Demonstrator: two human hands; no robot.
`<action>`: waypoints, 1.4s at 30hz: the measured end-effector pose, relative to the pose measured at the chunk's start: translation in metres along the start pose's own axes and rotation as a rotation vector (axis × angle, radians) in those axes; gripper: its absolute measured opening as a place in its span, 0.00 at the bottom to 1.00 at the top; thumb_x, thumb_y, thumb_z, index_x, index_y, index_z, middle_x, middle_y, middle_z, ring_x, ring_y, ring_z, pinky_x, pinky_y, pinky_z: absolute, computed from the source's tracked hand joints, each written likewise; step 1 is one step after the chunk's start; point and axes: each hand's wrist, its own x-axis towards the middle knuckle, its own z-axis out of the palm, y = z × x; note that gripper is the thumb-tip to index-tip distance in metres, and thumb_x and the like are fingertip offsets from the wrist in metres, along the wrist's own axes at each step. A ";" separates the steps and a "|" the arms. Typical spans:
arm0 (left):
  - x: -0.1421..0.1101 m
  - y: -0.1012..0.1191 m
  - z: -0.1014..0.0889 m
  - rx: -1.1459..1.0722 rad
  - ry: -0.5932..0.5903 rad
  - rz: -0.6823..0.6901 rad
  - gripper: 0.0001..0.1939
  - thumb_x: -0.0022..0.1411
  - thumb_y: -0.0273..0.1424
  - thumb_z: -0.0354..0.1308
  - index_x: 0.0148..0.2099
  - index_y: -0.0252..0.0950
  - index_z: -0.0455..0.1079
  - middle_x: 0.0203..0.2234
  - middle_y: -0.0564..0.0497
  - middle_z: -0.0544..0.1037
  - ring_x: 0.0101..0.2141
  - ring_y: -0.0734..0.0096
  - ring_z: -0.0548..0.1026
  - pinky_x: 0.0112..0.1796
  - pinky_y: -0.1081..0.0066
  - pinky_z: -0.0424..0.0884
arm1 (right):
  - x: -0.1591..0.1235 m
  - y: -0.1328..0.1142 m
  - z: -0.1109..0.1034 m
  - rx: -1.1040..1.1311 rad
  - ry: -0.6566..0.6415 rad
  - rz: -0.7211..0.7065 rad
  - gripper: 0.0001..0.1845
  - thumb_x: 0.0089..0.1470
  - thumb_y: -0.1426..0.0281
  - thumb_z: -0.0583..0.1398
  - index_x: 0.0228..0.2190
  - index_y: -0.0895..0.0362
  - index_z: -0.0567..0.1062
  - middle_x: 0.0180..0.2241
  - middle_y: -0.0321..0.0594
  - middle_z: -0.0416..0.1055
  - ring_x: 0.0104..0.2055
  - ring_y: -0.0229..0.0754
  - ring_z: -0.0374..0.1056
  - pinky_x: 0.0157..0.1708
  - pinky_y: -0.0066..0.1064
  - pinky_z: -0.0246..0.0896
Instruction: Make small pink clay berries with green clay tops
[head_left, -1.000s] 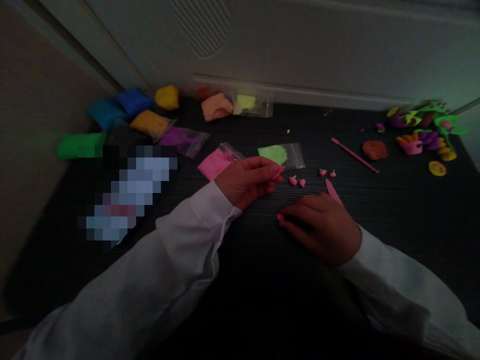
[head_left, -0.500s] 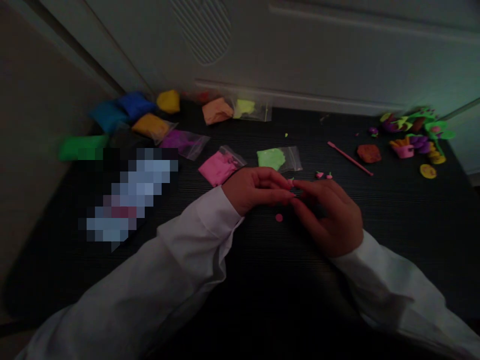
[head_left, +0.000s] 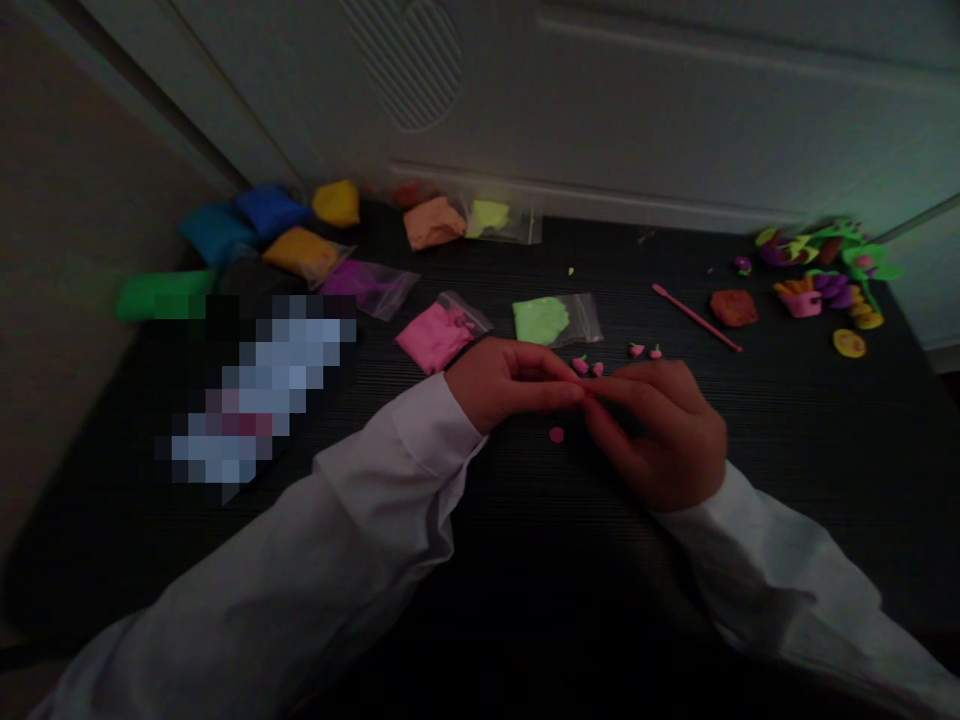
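My left hand [head_left: 508, 382] and my right hand [head_left: 661, 430] meet fingertip to fingertip above the dark table. Both are closed in a pinch; whatever lies between the tips is too small or hidden to make out. Just beyond the fingertips lie small pink clay pieces with green tips [head_left: 580, 365], and two similar pink pieces [head_left: 637, 350] rest farther right. A flat, dark pink clay disc [head_left: 556, 435] lies on the table below my left fingers. Behind my left hand are a pink clay pack [head_left: 435, 337] and a bag of light green clay [head_left: 541, 320].
Colored clay packs [head_left: 270, 209] crowd the back left, near a pixelated object [head_left: 262, 400]. A pink modelling stick [head_left: 697, 318] lies right of centre, beside a brown clay lump [head_left: 733, 308]. Small clay models [head_left: 801, 300] stand at the far right. A pale panel [head_left: 645, 120] rises behind the table.
My fingertips have drawn closer together, my left index finger bending down to meet the right. Two small pink pieces behind them now show plainly. The view has shifted slightly.
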 end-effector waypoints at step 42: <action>0.007 0.001 -0.003 -0.221 0.113 -0.003 0.04 0.45 0.25 0.58 0.27 0.30 0.67 0.18 0.55 0.71 0.18 0.85 0.65 0.23 0.79 0.58 | 0.001 0.018 -0.016 0.405 0.198 0.492 0.06 0.42 0.70 0.61 0.28 0.52 0.71 0.26 0.34 0.71 0.27 0.37 0.69 0.27 0.32 0.67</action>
